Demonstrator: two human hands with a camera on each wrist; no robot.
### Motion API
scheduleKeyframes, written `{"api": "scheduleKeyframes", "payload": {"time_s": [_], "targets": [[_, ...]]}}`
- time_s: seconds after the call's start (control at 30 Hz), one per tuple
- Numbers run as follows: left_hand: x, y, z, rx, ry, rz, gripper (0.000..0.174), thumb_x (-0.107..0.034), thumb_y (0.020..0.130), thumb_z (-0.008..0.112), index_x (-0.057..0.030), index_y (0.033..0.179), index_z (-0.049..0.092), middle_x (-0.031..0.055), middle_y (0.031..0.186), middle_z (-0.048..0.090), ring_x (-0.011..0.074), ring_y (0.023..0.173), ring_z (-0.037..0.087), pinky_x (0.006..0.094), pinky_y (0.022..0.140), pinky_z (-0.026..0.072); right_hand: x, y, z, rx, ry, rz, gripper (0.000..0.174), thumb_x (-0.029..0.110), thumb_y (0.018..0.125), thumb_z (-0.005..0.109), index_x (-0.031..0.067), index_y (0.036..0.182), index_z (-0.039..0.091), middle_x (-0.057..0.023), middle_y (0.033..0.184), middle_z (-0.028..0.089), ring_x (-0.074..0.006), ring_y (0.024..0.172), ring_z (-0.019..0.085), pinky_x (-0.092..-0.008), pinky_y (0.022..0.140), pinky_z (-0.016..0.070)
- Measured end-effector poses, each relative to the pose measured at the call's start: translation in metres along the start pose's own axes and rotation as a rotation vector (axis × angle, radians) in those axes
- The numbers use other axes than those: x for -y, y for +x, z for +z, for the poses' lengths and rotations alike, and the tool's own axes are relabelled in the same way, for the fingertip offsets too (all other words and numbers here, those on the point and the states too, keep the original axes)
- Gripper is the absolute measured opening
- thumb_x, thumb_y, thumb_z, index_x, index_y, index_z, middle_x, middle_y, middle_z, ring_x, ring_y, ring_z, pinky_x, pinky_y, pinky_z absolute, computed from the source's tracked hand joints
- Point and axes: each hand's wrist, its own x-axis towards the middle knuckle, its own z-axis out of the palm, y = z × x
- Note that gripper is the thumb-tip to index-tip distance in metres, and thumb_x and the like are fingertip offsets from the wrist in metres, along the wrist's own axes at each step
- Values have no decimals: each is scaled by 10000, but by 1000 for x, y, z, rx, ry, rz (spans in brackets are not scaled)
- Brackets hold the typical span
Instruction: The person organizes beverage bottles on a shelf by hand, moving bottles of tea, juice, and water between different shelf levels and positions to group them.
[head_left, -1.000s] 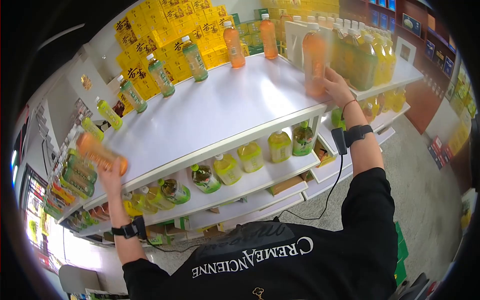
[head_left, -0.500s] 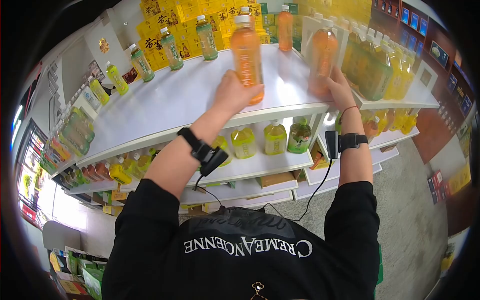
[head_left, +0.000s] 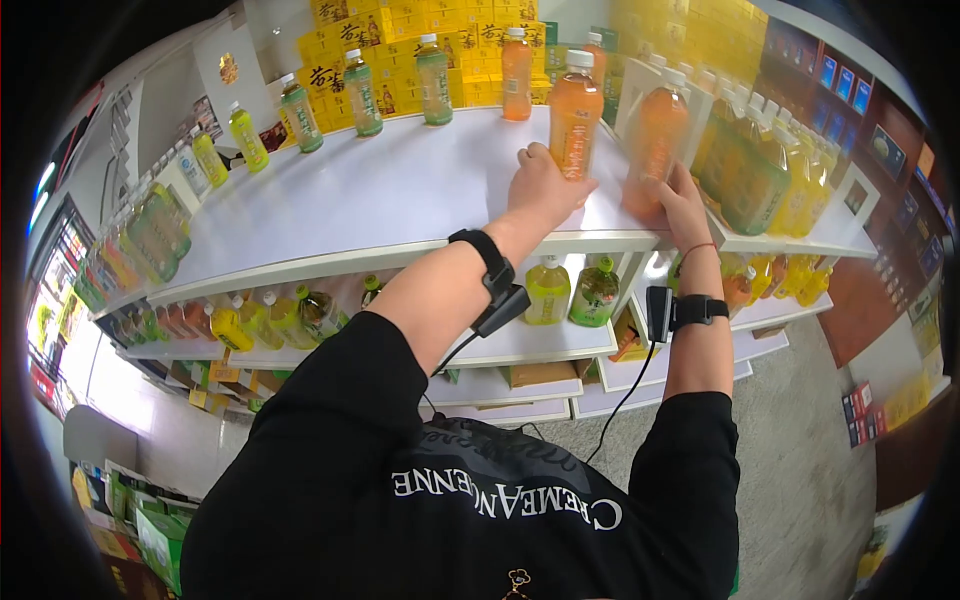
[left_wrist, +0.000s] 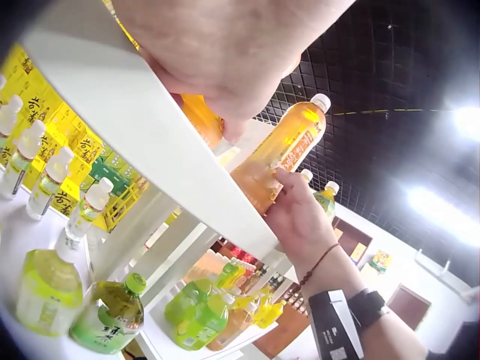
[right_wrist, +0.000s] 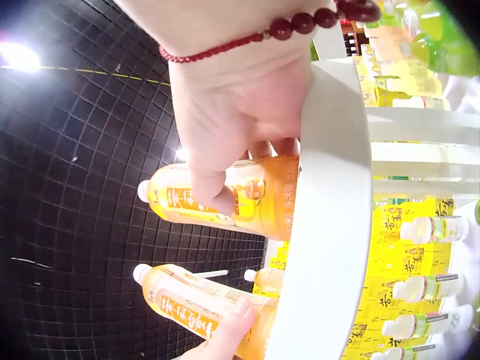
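Note:
In the head view my left hand (head_left: 543, 192) grips the lower part of an orange drink bottle (head_left: 576, 112) with a white cap, upright over the white shelf top (head_left: 400, 190). Just to its right, my right hand (head_left: 686, 212) holds a second orange drink bottle (head_left: 660, 125) by its base, near the shelf's front corner. The right wrist view shows the right thumb across that bottle's label (right_wrist: 244, 191), with the left-hand bottle (right_wrist: 184, 296) beside it and a gap between the two. From the left wrist, my own left hand (left_wrist: 217, 45) covers most of its bottle.
A back row of green bottles (head_left: 436, 80) and orange bottles (head_left: 516, 75) lines the shelf top. Yellow-green bottles (head_left: 770, 170) crowd the right-hand section behind a white panel (head_left: 637, 100). Several bottles (head_left: 548, 290) stand on the lower shelf. Yellow cartons (head_left: 400, 35) are stacked behind.
My left hand has brought its orange bottle from the far left end across the shelf to the right, standing it upright beside the other. My right hand stays on its bottle at the front corner.

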Motion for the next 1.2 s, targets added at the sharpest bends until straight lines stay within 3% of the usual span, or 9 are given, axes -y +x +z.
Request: {"api": "scheduleKeyframes", "payload": {"time_s": [0.27,0.6,0.7,0.77,0.87,0.9,1.03,1.17,1.2], "targets": [[0,-2,3,-45,-65,-35,784,-360,644,849,63,1135,408,260,1161,475,418,989,606,445,834,534,-13,3,-3,25,78,-47,459,82,868,620,-35,1286,469,-89,1201,590,-170,1081,579,-293,951,439],[38,-19,-49,188,-67,174,766,-319,718,780,67,1268,412,253,1246,458,391,1095,559,412,940,481,-11,1,-5,-12,93,23,448,68,864,589,-12,1288,469,-103,1210,573,-190,1101,561,-311,951,443],[73,-34,-100,149,-71,238,715,-286,750,748,42,1297,425,232,1240,481,361,1052,573,396,911,485,-15,1,-2,76,311,75,471,23,866,526,76,1320,409,-102,1209,520,-282,1073,570,-507,836,534],[105,-52,-147,155,-129,306,628,-237,782,735,-37,1308,458,139,1155,513,219,865,547,340,788,491,-5,-6,6,-4,298,100,406,69,884,521,81,1280,429,-77,1150,530,-261,1026,571,-471,860,526],[155,-85,-227,65,-74,188,581,-200,797,722,-46,1298,473,116,1130,525,211,852,548,328,767,497,-23,7,-21,-199,48,9,596,213,927,529,72,1467,320,-128,1434,393,-271,1286,416,-457,1040,404],[177,-96,-252,-26,-13,143,561,-176,796,722,-54,1290,486,103,1105,547,200,846,554,335,753,503,-26,9,-21,-330,156,-82,515,197,959,519,30,1428,386,-120,1404,454,-232,1278,449,-375,1098,334],[286,-137,-367,-371,158,-6,526,-208,787,733,-61,1246,523,125,1088,569,234,834,577,353,777,508,9,-22,14,-813,-195,-222,405,187,959,544,-13,1311,520,-135,1329,526,-250,1167,534,-358,1002,433],[374,-172,-479,-640,320,-140,560,-235,797,736,-45,1270,503,140,1148,556,247,895,587,362,795,502,49,-28,108,-863,-95,-371,377,172,950,561,-26,1269,549,-124,1286,551,-238,1098,562,-350,943,470],[388,-177,-501,-636,318,-134,560,-235,797,736,-45,1270,503,140,1148,556,247,895,587,362,795,502,52,-22,138,-685,-89,-319,374,152,939,572,-26,1267,551,-106,1251,568,-217,1076,567,-331,930,467]]}}
